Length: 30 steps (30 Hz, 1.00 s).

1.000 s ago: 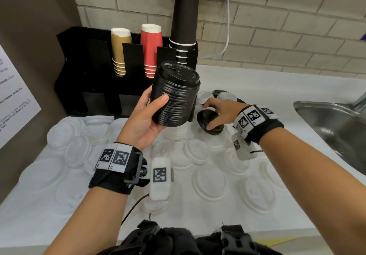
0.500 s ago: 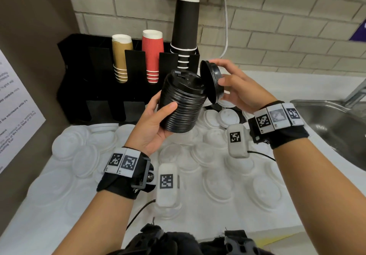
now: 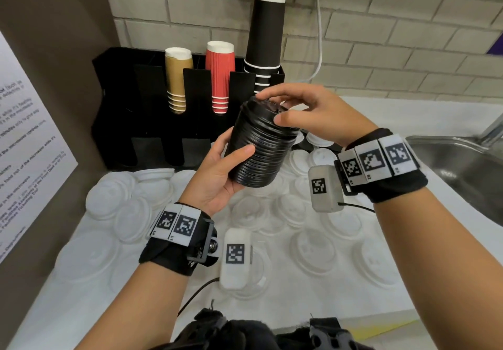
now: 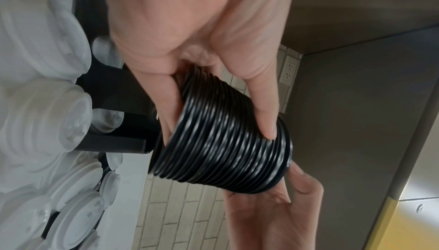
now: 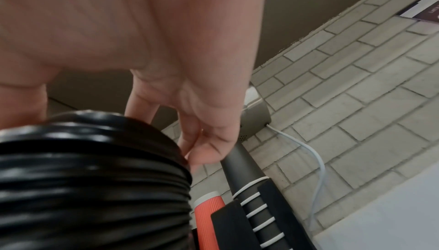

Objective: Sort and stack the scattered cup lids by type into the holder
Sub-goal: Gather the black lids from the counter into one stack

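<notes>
Two hands are seating a lid on the black lid stack (image 3: 260, 145).
The left hand (image 3: 217, 175) is clamping its side; the right hand (image 3: 313, 115), fingers curled, is pinching the top lid's rim; uneven pressure risks toppling it.

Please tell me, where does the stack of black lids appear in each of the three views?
Head: stack of black lids at centre, gripped by the left hand.
Left wrist: centre, under the thumb.
Right wrist: lower left.
Shared landmark: the right hand at the stack's top.
</notes>
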### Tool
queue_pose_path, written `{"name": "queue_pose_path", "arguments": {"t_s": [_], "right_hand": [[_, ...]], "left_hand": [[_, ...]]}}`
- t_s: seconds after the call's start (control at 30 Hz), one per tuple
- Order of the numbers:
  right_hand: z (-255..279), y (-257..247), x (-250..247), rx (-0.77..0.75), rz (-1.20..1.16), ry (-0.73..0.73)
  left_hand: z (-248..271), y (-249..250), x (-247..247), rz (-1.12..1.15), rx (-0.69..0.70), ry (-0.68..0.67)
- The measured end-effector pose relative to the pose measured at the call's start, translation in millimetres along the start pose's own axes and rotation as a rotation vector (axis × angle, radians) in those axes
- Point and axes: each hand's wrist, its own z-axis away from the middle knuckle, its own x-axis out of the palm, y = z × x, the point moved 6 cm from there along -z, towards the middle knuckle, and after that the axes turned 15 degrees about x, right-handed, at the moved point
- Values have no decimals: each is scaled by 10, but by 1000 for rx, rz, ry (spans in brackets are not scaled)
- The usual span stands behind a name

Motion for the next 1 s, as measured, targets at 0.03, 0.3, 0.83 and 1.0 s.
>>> {"name": "queue_pose_path", "arguments": {"t_s": [0.03,0.3,0.83,1.0], "right_hand": [[-1,-18,7,-8,10,-1],[-38,-20,24,-26,9,-3],[-162,183,-319,-58,-80,-26],[-456,1151,-683,387,-28,142]], "left_hand": [[-6,7,-8,0,1,5],[-30,-13,-37,33,-11,30],[-158,-81,169,42,43,52],[-233,-16,140,39,108,60]]}}
